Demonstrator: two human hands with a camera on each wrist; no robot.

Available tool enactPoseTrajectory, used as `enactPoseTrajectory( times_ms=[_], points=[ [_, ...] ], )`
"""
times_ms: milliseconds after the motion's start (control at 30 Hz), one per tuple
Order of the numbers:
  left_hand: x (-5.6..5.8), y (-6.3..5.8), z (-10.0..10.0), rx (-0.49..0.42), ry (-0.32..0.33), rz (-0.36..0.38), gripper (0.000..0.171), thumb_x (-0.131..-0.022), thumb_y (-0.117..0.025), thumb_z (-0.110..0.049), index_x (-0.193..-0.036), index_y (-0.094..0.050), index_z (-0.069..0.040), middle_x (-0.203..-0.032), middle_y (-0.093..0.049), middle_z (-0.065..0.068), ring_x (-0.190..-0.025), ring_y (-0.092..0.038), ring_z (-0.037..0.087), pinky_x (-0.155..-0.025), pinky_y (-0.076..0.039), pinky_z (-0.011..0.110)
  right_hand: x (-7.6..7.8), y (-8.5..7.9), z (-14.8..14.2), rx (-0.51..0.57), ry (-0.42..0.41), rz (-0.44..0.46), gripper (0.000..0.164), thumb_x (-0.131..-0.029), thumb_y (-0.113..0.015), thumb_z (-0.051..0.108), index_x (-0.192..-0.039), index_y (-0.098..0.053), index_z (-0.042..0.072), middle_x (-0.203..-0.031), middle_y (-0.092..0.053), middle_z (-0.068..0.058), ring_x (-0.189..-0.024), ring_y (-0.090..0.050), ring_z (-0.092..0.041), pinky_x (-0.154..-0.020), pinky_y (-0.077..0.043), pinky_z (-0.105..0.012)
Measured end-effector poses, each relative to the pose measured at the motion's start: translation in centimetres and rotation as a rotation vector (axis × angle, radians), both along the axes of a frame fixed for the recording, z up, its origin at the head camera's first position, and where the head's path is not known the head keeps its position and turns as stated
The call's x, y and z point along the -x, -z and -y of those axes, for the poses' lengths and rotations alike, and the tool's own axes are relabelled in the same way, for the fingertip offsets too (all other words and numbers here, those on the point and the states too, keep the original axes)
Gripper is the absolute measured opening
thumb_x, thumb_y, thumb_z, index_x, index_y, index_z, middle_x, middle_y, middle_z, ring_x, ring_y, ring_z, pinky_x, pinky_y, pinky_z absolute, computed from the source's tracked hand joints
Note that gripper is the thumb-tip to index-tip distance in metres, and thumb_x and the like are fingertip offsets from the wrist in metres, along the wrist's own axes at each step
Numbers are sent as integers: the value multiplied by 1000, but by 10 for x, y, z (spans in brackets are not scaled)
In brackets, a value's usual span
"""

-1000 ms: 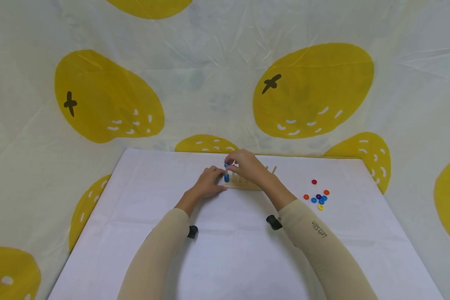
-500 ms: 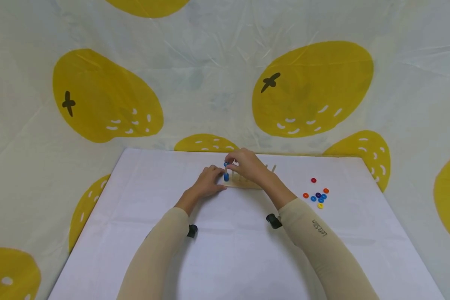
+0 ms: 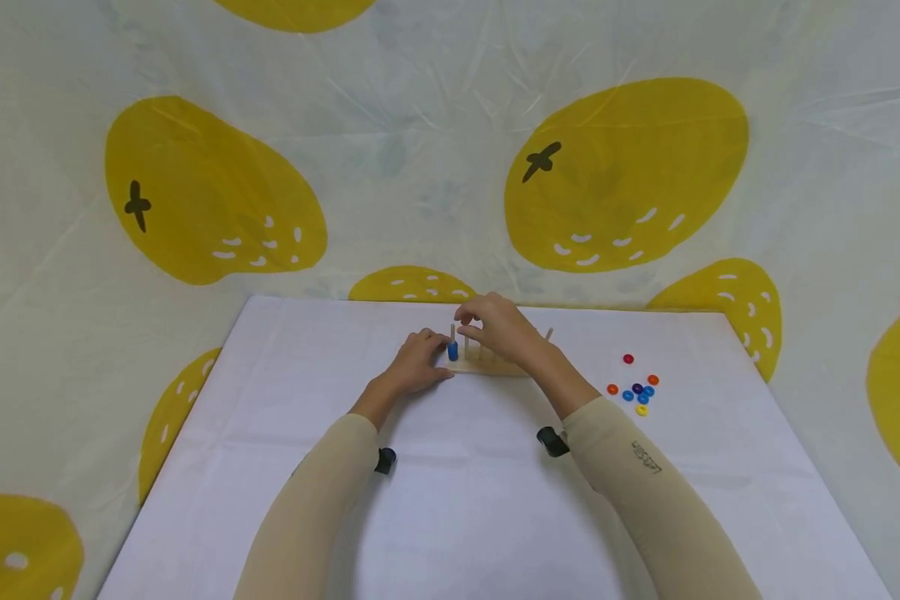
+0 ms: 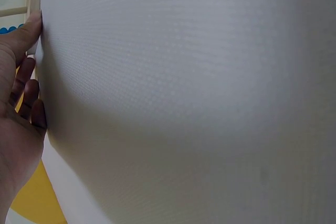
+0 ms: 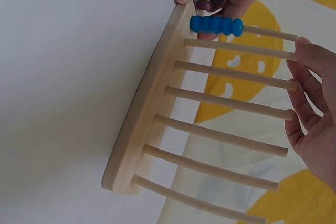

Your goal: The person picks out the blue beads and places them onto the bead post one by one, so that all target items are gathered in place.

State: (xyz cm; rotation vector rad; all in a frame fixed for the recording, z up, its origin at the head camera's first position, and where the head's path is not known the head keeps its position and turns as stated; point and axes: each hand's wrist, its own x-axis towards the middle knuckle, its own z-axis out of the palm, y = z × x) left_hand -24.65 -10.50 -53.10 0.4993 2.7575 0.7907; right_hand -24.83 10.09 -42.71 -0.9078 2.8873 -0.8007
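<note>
While hanging beside the peg tips (image 5: pixel 284 151), grips nothing visible with the right hand (image 3: pixel 497 325), thumb and fingers relaxed and parted. Hard to tell whether touching any tip or only close to it. Has the blue rings (image 3: pixel 453 351) just left of that hand and lower, stacked around the end peg (image 5: pixel 270 33) near its foot, with bare wood above. Has the wooden rack (image 5: pixel 147 103) below the right hand, running left to right along its long axis, with pegs pointing up toward the fingertips. Pinches its left end with the left hand (image 3: pixel 417 360), thumb on the near edge and fingers behind, just beside the blue rings. Farther out, to the right of the right hand and closer to the body, has loose rings (image 3: pixel 637 388) scattered on the desk (image 3: pixel 457 517), well apart from the rack and nearer to the right hand than to the left.
</note>
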Motion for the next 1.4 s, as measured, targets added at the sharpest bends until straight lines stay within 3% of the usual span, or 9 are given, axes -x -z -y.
enactPoseTrajectory(
  times_ms=[300, 633, 933, 1133, 1400],
  points=[
    [1, 1, 0, 9, 8, -21, 60, -90, -82, -32, -142, -59, -12, -137, -58, 9, -128, -49, 29, -114, -40, 45, -9, -9, -21, 44, -3, -47, 21, -96, -75, 16, -114, -75, 7, -106, -75, -7, -105, -62, -27, -98, -52, -45],
    [2, -1, 0, 17, -11, -3, 61, -90, -82, -30, -143, -59, -12, -139, -57, 8, -130, -49, 27, -116, -40, 42, -32, -14, -69, 98, 76, -65, 21, -94, -76, 15, -114, -75, 7, -108, -75, -7, -105, -63, -27, -96, -54, -47],
    [3, -1, -1, -2, 6, 1, 61, -89, -83, -30, -142, -59, -12, -138, -58, 7, -129, -49, 27, -115, -40, 42, -51, 11, -127, 120, 140, -151, 20, -91, -78, 8, -110, -76, 7, -107, -75, -8, -100, -65, -28, -88, -53, -48],
    [4, 1, -2, 12, 10, -9, 61, -89, -83, -32, -142, -59, -13, -137, -58, 7, -127, -49, 26, -114, -41, 41, -61, 33, -167, 74, 205, -151, 21, -90, -78, 7, -111, -75, 7, -106, -75, -9, -100, -62, -29, -86, -51, -50],
    [3, 0, 0, 9, 2, 2, 61, -89, -83, -31, -142, -60, -12, -136, -58, 7, -127, -49, 26, -114, -41, 41, -70, 45, -208, -18, 281, 5, 28, -91, -79, 12, -118, -74, 6, -116, -73, -15, -107, -55, -33, -90, -50, -55]
  ],
)
